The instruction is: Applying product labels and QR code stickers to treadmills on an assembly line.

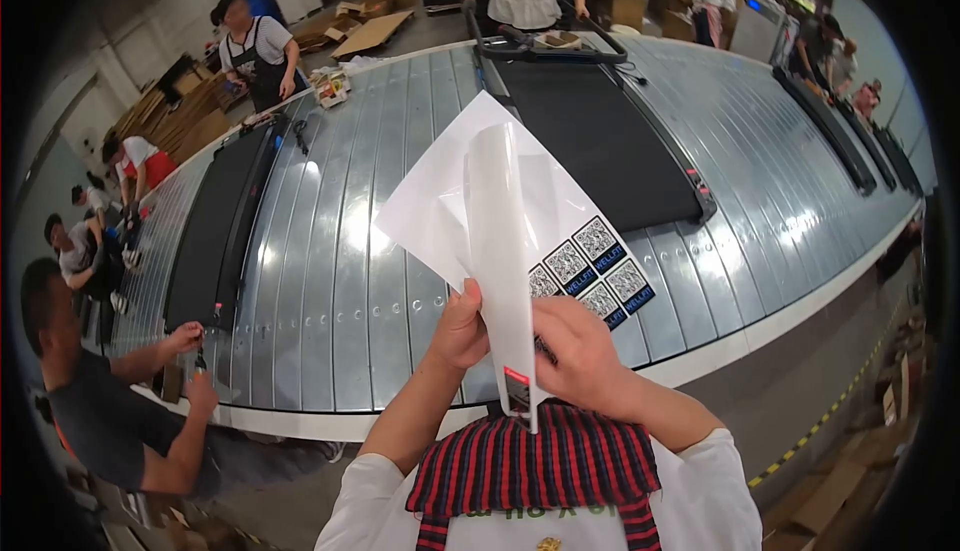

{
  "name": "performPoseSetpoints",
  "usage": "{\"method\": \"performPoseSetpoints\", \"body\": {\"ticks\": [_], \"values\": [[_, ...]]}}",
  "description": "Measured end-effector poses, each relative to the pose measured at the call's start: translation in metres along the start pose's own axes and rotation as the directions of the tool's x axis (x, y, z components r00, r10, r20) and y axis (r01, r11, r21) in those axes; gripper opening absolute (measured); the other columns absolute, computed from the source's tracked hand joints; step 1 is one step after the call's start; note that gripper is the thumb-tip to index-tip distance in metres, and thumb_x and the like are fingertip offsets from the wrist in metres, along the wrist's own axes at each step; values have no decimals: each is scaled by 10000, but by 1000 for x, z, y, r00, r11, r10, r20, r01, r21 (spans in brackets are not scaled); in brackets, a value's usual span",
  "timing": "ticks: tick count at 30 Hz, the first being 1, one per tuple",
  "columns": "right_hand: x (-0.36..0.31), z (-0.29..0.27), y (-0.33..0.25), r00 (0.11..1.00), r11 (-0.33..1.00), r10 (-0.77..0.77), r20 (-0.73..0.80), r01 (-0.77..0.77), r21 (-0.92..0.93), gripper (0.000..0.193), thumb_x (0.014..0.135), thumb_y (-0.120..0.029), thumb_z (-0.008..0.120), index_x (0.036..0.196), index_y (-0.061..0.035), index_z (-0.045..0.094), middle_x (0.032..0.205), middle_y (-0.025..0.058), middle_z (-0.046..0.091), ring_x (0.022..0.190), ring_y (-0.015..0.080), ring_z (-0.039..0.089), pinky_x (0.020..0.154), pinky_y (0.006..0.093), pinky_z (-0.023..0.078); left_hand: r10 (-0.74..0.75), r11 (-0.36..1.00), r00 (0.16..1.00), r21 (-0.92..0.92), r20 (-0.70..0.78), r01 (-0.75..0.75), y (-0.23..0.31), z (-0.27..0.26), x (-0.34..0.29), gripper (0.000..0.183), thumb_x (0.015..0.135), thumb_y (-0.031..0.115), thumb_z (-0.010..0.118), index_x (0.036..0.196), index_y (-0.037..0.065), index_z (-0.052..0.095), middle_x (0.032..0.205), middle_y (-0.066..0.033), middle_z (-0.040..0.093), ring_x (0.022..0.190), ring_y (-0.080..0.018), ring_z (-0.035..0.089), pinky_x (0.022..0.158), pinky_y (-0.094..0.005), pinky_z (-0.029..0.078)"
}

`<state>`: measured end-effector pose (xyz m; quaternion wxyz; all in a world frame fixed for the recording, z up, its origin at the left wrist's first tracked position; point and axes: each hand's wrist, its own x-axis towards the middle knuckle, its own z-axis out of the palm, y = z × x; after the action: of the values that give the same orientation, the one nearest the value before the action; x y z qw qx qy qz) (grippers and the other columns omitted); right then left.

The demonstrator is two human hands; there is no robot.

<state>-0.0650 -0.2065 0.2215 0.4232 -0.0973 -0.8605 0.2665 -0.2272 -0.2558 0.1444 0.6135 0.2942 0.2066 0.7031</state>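
Raised in front of my chest is a white sheet of stickers (pixel 425 196), with one side curled over into a long fold. Several square black-and-white code labels (pixel 598 239) with blue strips show on its right part. My left hand (pixel 460 329) grips the fold from the left, thumb uppermost. On the other side my right hand (pixel 580 351) is closed at the sheet, fingers bent against its edge. A dark patch shows by those fingertips; whether it is a loose label I cannot tell. Another label with a red mark (pixel 517 383) shows at the fold's lower end.
A metal slatted conveyor (pixel 350 251) stretches across in front of me. On it lie a black treadmill (pixel 590 141), another treadmill (pixel 225 226) to the left, and long black machines (pixel 825 131) at right. A co-worker (pixel 110 401) works close by on my left; others stand beyond.
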Motion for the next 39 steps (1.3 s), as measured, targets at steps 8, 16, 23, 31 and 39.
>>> {"method": "performPoseSetpoints", "body": {"ticks": [8, 16, 23, 31, 39], "values": [[3, 28, -13, 913, 919, -290, 286, 349, -184, 298, 620, -70, 559, 916, -38, 554, 931, 98, 530, 865, 253, 511, 775, 349, 383, -179, 983, 959, -75, -221, 166, -3, -10, -1, 416, 883, 338, 430, 1172, 39, 413, 1032, -83, 540, 880, -159, 558, 718, -284, 499], [6, 57, 19, 998, 955, 41, -47, -53, -293, 238, 658, -138, 617, 857, -20, 558, 832, 120, 532, 724, 305, 526, 577, 382, 448, -39, 994, 960, 92, -276, 67, 10, -13, 0, 438, 825, 302, 557, 1145, 21, 455, 1028, -60, 560, 889, -138, 551, 754, -278, 471], [-10, 83, 55, 963, 949, 254, 85, -232, -214, 215, 654, -148, 621, 852, -71, 589, 760, 139, 582, 688, 336, 566, 577, 406, 461, 193, 739, 867, 649, -460, 180, 4, -34, -7, 307, 806, 240, 581, 910, -48, 598, 779, -74, 624, 671, -102, 564, 588, -259, 460], [-35, 81, 61, 941, 975, 217, 259, -195, -108, 171, 681, -177, 602, 807, -61, 590, 747, 154, 587, 683, 350, 564, 584, 422, 457, 236, 587, 772, 720, -590, 370, -15, -20, -27, 284, 815, 216, 552, 904, -50, 604, 771, -64, 619, 667, -101, 558, 572, -258, 456], [-70, 39, 91, 900, 912, 357, 250, -393, 113, 200, 704, -167, 588, 869, -54, 592, 812, 171, 593, 760, 355, 566, 625, 402, 462, 206, 621, 835, 728, -511, 292, -61, 0, -8, 279, 826, 216, 536, 931, -33, 603, 788, -51, 614, 693, -92, 552, 597, -253, 450]]}}
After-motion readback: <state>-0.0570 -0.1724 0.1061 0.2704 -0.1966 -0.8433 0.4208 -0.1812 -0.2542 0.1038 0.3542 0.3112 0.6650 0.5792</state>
